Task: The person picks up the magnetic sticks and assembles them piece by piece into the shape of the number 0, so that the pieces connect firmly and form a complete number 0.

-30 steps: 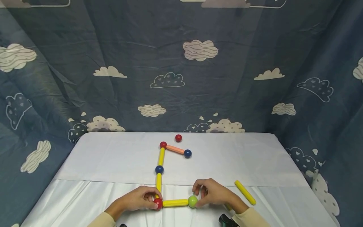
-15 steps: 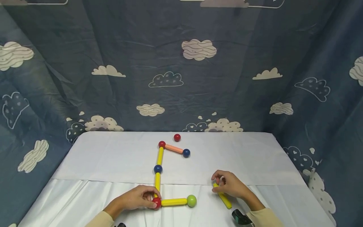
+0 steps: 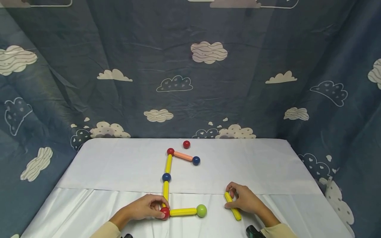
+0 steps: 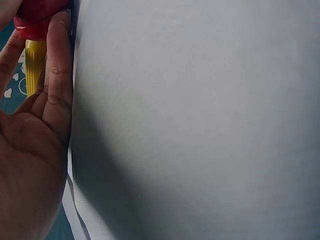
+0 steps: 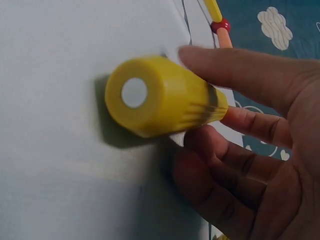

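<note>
My left hand (image 3: pixel 146 207) pinches a red ball (image 3: pixel 165 213) at the near corner of a chain of balls and rods. From this ball one yellow rod (image 3: pixel 183 212) runs right to a green ball (image 3: pixel 201 210). Another yellow rod (image 3: pixel 166 190) leads away to a blue ball (image 3: pixel 166 177). To the right, my right hand (image 3: pixel 244 199) has thumb and fingers around a loose yellow rod (image 5: pixel 175 100). That rod is ridged, with a round white disc in its end. In the left wrist view, fingers touch the red ball (image 4: pixel 37 22).
Beyond the blue ball, a yellow rod (image 3: pixel 168 163) meets a far red ball (image 3: pixel 170 151). An orange rod (image 3: pixel 183 156) joins that to a dark blue ball (image 3: pixel 196 160). A loose red ball (image 3: pixel 186 144) lies near the back edge of the white-covered table (image 3: pixel 253 162).
My right hand has left the green ball, moved right and taken hold of the loose yellow rod. Another yellow rod farther right is now hidden behind the forearm. The left hand stays put.
</note>
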`<state>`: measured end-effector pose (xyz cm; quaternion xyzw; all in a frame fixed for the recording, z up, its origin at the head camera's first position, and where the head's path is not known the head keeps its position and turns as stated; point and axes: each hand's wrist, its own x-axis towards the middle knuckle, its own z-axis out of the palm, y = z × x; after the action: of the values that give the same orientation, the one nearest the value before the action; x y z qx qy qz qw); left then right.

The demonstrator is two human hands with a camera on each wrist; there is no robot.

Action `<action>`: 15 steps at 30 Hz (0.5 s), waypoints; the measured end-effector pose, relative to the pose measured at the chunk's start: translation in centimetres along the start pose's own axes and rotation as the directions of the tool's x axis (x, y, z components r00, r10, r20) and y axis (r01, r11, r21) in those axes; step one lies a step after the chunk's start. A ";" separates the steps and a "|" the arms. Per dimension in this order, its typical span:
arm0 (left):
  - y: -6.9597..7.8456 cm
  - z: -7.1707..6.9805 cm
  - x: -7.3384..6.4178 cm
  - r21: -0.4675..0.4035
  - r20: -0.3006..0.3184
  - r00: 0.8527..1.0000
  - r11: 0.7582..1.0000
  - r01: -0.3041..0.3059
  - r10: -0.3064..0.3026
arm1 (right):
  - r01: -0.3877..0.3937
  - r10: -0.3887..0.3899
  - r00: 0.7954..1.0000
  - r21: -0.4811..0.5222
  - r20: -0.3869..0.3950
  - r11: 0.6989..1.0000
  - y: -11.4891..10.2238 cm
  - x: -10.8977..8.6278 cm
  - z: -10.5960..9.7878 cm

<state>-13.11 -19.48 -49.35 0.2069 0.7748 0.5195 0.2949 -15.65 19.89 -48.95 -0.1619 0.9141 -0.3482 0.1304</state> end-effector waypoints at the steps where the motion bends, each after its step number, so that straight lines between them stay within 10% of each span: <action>1: 0.0 0.0 0.0 -0.003 0.000 1.000 1.000 0.000 0.000 | -0.002 0.002 1.000 -0.018 -0.004 1.000 -0.1 0.0 0.0; 15: -0.4 0.0 0.0 -0.014 0.013 0.999 0.999 -0.043 0.044 | -0.057 0.057 0.998 -0.014 -0.003 0.998 -0.9 0.8 0.2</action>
<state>-13.15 -19.62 -49.77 0.2251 0.7647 0.5296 0.2899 -16.14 18.83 -48.60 -0.1363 0.9209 -0.3382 0.1381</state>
